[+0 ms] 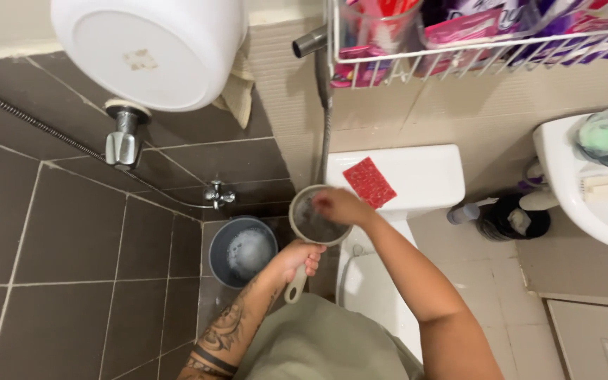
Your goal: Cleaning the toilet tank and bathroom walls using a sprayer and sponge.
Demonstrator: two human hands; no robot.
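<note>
My left hand (297, 259) grips the handle of a grey water dipper (312, 225), held tilted over the gap between a grey bucket (242, 251) and the white toilet (381, 281). My right hand (339, 205) reaches into the dipper's bowl, its fingers pressed against the inside; whether it holds a small scrubber I cannot tell. A red scrub pad (369, 182) lies on the lid of the toilet tank (416, 172), just right of my right hand.
Soapy water fills the bucket. A white water heater (153, 49) and taps (124, 137) hang on the dark tiled wall. A wire rack (480, 42) holds colourful packets. A white sink (592, 190) stands at right, bottles (508, 219) below it.
</note>
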